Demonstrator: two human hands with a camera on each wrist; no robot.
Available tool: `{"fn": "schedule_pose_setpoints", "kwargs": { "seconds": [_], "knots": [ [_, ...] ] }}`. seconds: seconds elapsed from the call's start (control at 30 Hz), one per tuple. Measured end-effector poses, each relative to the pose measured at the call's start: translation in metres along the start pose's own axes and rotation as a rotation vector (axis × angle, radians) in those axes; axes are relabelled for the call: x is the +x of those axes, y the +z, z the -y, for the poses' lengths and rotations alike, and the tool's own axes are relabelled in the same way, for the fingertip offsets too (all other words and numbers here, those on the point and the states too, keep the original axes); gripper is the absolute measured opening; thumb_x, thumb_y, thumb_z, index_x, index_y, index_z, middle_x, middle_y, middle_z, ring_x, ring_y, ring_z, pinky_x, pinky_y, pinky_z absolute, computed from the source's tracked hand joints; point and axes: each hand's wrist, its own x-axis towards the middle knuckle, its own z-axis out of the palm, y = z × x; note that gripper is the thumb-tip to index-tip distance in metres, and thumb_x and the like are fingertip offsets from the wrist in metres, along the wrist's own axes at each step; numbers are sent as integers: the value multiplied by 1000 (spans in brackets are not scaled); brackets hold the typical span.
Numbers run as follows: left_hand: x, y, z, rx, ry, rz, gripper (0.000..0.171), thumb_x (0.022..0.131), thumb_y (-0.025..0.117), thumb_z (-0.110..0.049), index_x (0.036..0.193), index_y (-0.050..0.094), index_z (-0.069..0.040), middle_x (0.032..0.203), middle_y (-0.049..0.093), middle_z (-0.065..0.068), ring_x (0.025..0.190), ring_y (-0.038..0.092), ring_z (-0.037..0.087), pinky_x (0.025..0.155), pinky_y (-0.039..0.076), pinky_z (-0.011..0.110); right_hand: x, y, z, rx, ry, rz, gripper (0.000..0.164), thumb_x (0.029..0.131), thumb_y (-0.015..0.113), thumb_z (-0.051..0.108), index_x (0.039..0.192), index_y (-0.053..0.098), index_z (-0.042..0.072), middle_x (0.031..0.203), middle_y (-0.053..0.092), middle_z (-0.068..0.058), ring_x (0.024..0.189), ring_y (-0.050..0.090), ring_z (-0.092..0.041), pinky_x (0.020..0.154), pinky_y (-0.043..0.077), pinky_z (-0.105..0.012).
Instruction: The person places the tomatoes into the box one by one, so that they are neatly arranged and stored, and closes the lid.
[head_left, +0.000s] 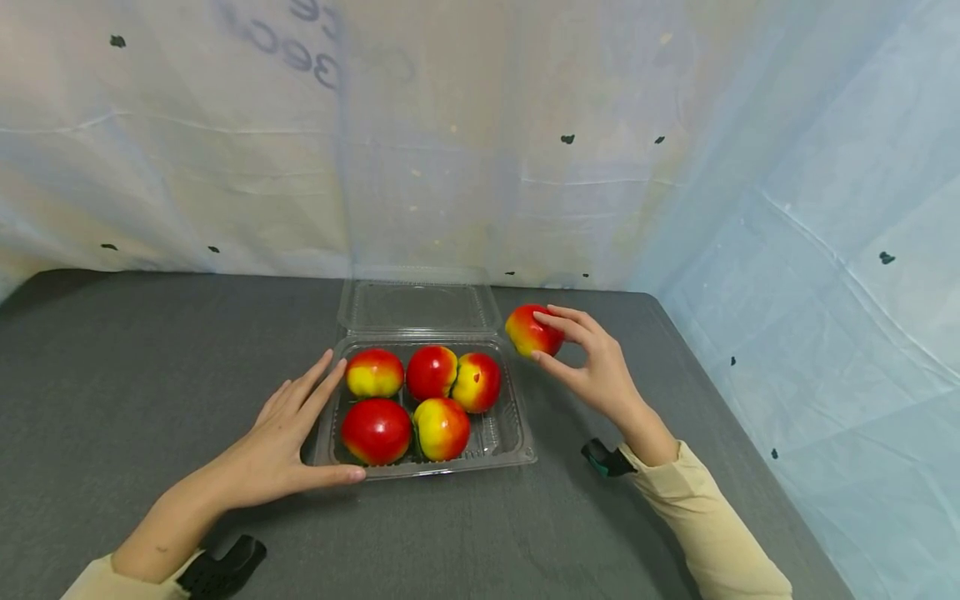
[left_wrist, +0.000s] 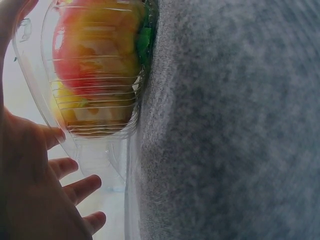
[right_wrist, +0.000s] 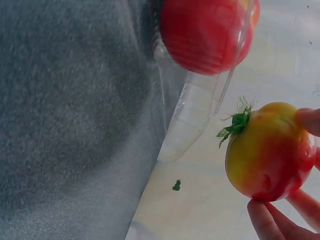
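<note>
My right hand (head_left: 600, 371) pinches a glossy red-and-yellow apple (head_left: 527, 331) between thumb and fingers, to the right of a clear plastic container (head_left: 516, 433). In the right wrist view a frayed green tuft sticks out of the held apple (right_wrist: 267, 155), and fingertips press its skin. Several similar apples (head_left: 377, 431) sit inside the container, leaving its right side partly bare. Its hinged lid (head_left: 420, 307) lies folded back behind it. My left hand (head_left: 277, 454) is spread along the container's left side, with the fingertips at the rim and the thumb by the front left corner.
The container stands on a dark grey tabletop (head_left: 150, 367). Behind the table hangs a pale sheet (head_left: 450, 167) with dark spots and writing, and another bluish sheet (head_left: 840, 292) closes off the right side. Black straps (head_left: 225, 567) circle both wrists.
</note>
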Motion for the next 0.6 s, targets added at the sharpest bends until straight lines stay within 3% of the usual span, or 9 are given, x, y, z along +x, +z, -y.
{"fn": "schedule_pose_setpoints", "kwargs": {
  "seconds": [0.27,0.6],
  "knots": [
    [0,0,-1,-10,-2,2,116,72,76,-58,156,3,-26,162,-4,6,142,9,47,110,4,68,-4,-4,12,13,-52,42,50,78,79,12,126,64,12,131,58,-11,104,63,-23,82,56,-37],
    [0,0,0,-4,5,-5,116,72,76,-57,156,3,-25,162,-4,7,142,9,47,110,4,68,-12,-7,24,49,-54,95,51,78,80,14,126,64,15,132,57,-5,106,63,-18,83,56,-36]
  ]
}}
